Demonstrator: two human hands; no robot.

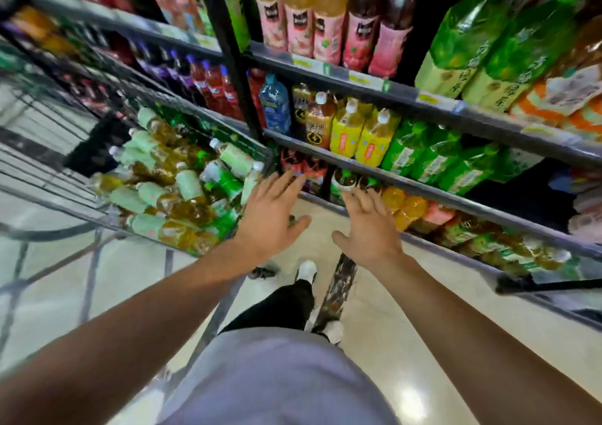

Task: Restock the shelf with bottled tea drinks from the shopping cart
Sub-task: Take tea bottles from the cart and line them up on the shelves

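Note:
A wire shopping cart (pixel 55 193) stands at the left, piled with several bottled tea drinks (pixel 182 190) with pale green labels and amber liquid. My left hand (pixel 272 213) hovers with spread fingers just past the cart's right corner, holding nothing. My right hand (pixel 369 226) is stretched out beside it, fingers relaxed and empty, in front of the low shelf (pixel 433 196). That shelf carries green-labelled tea bottles (pixel 482 245) and orange drinks (pixel 404 209). The whole view is blurred by motion.
Higher shelves hold yellow-labelled bottles (pixel 358 134), large green bottles (pixel 423 154), pink juice bottles (pixel 325 30) and a blue water bottle (pixel 275 102). A black upright post (pixel 234 66) divides the bays. My legs and white shoes (pixel 306 271) stand on the glossy floor between cart and shelf.

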